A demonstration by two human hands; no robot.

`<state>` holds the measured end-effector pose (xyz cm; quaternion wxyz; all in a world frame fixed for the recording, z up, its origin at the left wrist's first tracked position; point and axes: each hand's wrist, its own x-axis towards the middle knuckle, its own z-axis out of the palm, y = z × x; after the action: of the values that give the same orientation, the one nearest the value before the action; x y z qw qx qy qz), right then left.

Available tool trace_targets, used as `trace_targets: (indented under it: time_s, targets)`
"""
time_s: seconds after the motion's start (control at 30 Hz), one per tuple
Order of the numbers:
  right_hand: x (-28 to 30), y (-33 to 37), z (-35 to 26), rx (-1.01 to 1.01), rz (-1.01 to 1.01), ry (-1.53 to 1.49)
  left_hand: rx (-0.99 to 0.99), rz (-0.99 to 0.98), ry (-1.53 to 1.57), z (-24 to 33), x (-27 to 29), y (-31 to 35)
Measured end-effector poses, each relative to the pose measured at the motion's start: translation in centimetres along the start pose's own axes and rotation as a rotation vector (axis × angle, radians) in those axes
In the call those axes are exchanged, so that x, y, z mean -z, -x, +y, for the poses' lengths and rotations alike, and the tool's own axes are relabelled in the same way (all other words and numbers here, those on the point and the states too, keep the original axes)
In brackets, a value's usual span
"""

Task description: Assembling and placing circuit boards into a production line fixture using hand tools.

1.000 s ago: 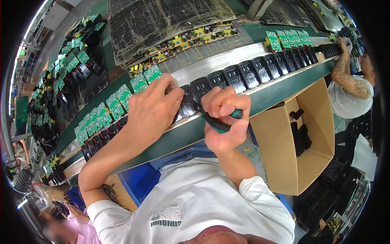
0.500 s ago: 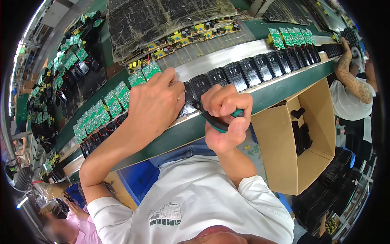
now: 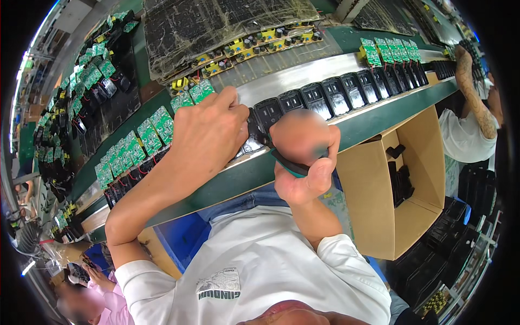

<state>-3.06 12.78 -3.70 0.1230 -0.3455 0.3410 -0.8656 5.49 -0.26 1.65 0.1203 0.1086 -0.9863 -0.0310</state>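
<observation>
My right hand [image 3: 306, 162] is closed around the green-and-black handles of a pliers-like hand tool [image 3: 290, 164]; its jaws are hard to see, and part of the hand is blurred. The tool's end is beside a glossy black plastic housing [image 3: 253, 142] at the near edge of the bench. My left hand [image 3: 208, 132] bends over the left side of that housing with curled fingers. Its fingertips are hidden, so what they pinch does not show. Similar open black housings [image 3: 317, 102] stand in a row running off to the right.
Green circuit boards [image 3: 157, 130] wired to black housings line the bench at left; more boards [image 3: 374, 52] stand at right. Stacked dark sheets [image 3: 227, 32] lie behind. An open cardboard box [image 3: 374, 200] with black parts is below right. Co-workers are at both sides.
Both my hands stay in nearly the same place; the right one has shifted very slightly. At the far right, a co-worker's arm has moved a little.
</observation>
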Motion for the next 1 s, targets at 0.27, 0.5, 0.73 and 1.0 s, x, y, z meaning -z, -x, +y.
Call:
trace_targets:
  time_s: [0.27,0.5,0.73,1.0]
  targets:
    - [0.0,-0.3,0.4,0.029,-0.055,-0.055,0.071,-0.115,0.0,0.0,0.4,-0.2]
    - [-1.2,-3.1,1.4,-0.097,-0.01,0.039,0.023,-0.14,0.049,-0.5,0.3,-0.7]
    - [-0.5,-2.4,3.0,0.013,-0.172,0.034,0.042,-0.175,0.067,-0.1,1.1,-0.8]
    - [-1.4,-1.3,0.7,-0.095,0.006,0.015,-0.069,-0.399,0.079,-1.8,2.8,-3.3]
